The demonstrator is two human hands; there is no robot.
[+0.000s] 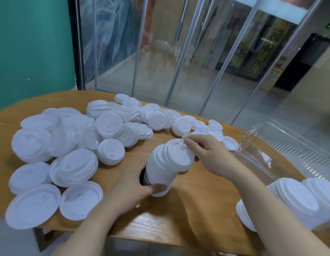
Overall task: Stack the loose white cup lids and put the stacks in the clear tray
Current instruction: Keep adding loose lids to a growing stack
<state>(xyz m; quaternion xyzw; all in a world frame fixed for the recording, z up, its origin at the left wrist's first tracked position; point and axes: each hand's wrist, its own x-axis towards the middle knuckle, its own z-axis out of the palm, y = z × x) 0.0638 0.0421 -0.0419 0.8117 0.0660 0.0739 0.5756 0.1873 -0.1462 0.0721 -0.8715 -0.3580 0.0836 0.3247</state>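
Observation:
A tilted stack of white cup lids (166, 165) stands in the middle of the wooden table (188, 209). My left hand (134, 189) grips the stack's lower end, fingers wrapped round it. My right hand (203, 146) rests at the stack's top rim, fingertips on the uppermost lid. Many loose white lids (72, 145) lie spread over the table's left and far side. The clear tray (282, 154) sits at the right, and two lid stacks (297, 200) lie in its near end.
The table's near edge runs just below my forearms. A teal wall stands at the left and glass panels behind the table. Bare wood shows between the held stack and the tray.

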